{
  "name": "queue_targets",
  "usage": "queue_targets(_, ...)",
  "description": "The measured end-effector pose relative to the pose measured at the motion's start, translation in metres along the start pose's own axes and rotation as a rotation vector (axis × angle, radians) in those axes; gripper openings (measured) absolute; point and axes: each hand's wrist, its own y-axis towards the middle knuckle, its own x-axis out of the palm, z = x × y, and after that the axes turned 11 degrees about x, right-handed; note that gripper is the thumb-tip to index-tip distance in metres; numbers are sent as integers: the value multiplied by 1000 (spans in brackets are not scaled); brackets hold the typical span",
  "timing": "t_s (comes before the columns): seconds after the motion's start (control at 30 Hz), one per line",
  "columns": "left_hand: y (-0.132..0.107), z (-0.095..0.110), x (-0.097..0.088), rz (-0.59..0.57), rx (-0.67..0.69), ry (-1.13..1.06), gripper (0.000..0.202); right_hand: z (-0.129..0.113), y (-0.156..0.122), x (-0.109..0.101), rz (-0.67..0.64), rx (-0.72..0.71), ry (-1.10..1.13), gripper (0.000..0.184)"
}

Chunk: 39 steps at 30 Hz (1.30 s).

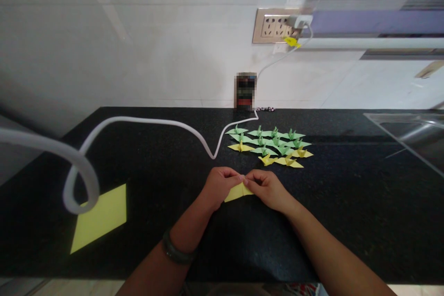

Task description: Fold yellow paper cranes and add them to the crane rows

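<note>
A partly folded piece of yellow paper [236, 192] lies between my two hands above the black counter. My left hand [222, 186] pinches it from the left, thumb near the middle of its upper edge. From the right, my right hand [266, 188] grips the same paper, its fingertips almost meeting those of the left. The fingers cover the paper's upper part. Just beyond my hands stand several folded paper cranes in rows, green ones [275, 141] mostly at the back and yellow ones [288, 162] towards the front.
Yellow paper sheets [104, 217] lie at the left, under a looping white cable [156, 121]. A blurred-out upright device [245, 91] leans on the wall beside a beaded strand [265, 109]. The wall socket [274, 26] holds a charger. A sink [416, 132] is at the right.
</note>
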Motion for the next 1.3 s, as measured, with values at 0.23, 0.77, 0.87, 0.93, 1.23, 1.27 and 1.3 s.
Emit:
queue_targets(0.23, -1, 1, 1, -10, 13, 9, 21, -1, 0, -4, -68, 24, 15, 20)
queue_targets(0.77, 8, -2, -17, 105, 24, -76, 25, 10, 5, -27, 120, 66, 143, 21)
queue_targets(0.87, 5, -3, -11, 21, 43, -52, 27, 8, 3, -11, 8, 33, 186, 22)
queue_targets(0.93, 4, -3, -9, -16, 47, -63, 30, 7, 2, -3, 26, 22, 160, 18)
queue_targets(1.23, 2, 5, -8, -58, 187, 159, 24, 7, 0, -2, 92, -63, 12, 16)
queue_targets(1.27, 1, 6, -8, -60, 203, 205, 22, 6, 0, -2, 89, -73, -5, 16)
queue_targets(1.3, 1, 6, -8, -59, 214, 243, 20, 6, 0, -1, 87, -75, -12, 16)
